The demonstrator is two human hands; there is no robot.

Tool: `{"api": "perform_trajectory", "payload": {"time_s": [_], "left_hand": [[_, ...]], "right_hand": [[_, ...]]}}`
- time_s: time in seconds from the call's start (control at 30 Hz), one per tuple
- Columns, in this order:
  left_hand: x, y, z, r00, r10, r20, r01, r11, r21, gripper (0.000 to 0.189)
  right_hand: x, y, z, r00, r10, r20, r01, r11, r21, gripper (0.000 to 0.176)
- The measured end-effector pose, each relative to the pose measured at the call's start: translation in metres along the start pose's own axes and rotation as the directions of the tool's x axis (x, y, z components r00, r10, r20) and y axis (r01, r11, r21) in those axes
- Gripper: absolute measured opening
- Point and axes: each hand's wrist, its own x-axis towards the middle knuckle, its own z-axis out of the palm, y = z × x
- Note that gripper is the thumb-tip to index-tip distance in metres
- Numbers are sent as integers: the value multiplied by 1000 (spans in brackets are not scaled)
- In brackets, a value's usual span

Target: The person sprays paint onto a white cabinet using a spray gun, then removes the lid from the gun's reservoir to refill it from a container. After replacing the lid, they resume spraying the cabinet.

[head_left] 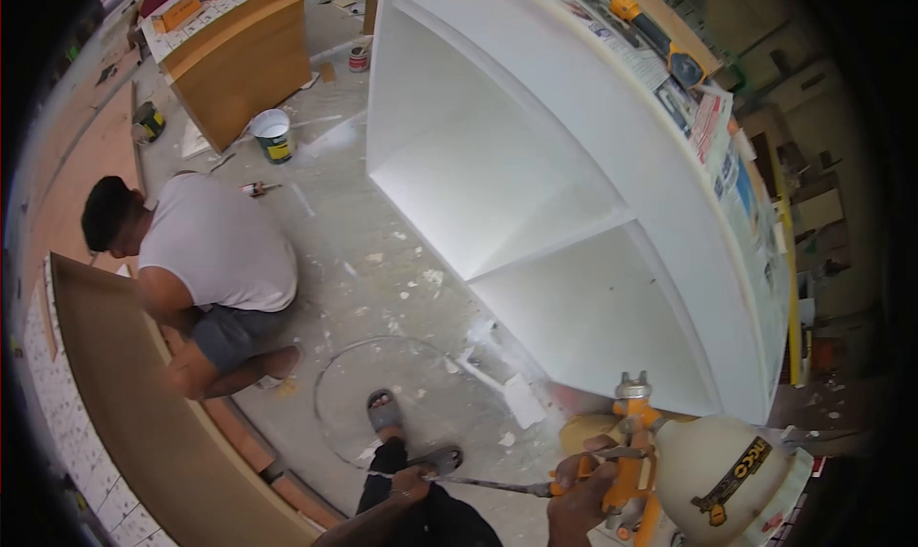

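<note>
Beside the open white cabinet (593,117), across the floor (354,251) from a crouching person (225,241), the spray gun (631,475) is up near the cabinet's lower end, its handle wrapped by the wearer's right hand (581,494), though whether the trigger is pressed cannot be told. The left hand (411,483) is closed around the thin hose (483,485). Its slack loop lies near the sandalled feet (384,413) and could probably trip someone or, if snagged, jerk the gun against the white surface.
</note>
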Motion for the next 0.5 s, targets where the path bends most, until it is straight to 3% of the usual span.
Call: {"api": "perform_trajectory", "payload": {"time_s": [0.07,0.13,0.3,0.5], "left_hand": [[-2,8,8,998,-63,20,61,992,108,23],[-6,18,9,999,-30,24,26,991,134,23],[-12,46,16,996,-86,39,80,985,154,24],[-9,63,39,993,-73,95,48,968,246,23]], "right_hand": [[5,18,-26,999,25,-23,-24,998,53,71],[7,1,-31,999,22,-41,-23,999,-38,64],[23,15,-76,999,-16,-36,15,1000,-26,48],[40,26,-125,998,26,-60,-25,1000,16,44]]}}
